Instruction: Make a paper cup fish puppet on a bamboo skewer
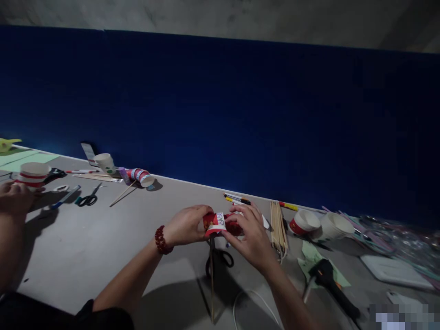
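Observation:
A small red-and-white paper cup with a drawn scale-like pattern lies on its side in the air between my hands. My left hand, with a dark red bead bracelet at the wrist, grips the cup's left end. Curved around its right side are the fingers and thumb of my right hand, partly covering another red piece. A thin wooden stick reaches down from the cup; where it joins is hidden. Black-handled scissors lie on the table underneath.
Wooden sticks, markers and paper cups lie to the right, with a black glue gun nearer. At left, another person's hand holds a striped cup. A blue partition stands behind the table.

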Tool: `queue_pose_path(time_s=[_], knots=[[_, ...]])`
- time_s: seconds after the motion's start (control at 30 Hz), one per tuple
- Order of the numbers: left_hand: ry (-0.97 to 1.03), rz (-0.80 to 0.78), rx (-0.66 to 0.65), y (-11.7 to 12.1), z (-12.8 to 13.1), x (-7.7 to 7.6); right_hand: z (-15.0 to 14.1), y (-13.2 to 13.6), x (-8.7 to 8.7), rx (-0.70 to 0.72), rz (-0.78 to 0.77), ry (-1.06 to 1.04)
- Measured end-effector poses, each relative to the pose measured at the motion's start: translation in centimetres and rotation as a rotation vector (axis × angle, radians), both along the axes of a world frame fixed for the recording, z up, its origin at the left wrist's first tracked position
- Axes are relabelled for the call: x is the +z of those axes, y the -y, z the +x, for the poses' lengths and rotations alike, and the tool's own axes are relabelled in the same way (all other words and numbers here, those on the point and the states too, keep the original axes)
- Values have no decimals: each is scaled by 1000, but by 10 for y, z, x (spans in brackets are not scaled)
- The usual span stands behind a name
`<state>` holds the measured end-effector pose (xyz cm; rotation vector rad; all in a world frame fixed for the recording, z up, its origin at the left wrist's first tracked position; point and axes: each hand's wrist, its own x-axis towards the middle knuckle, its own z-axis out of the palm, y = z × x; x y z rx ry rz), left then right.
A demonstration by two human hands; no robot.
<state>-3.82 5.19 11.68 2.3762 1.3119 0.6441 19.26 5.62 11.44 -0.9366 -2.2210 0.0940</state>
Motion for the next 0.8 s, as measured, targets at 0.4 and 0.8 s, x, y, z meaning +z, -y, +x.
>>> queue_pose_path(time_s=[0.4, 0.8], knots=[[-37, 13, 12, 2, 7, 2, 2, -8, 4, 22, -131, -25], [50, -44, -16, 0, 9, 10, 4, -10, 19, 28, -234, -5]])
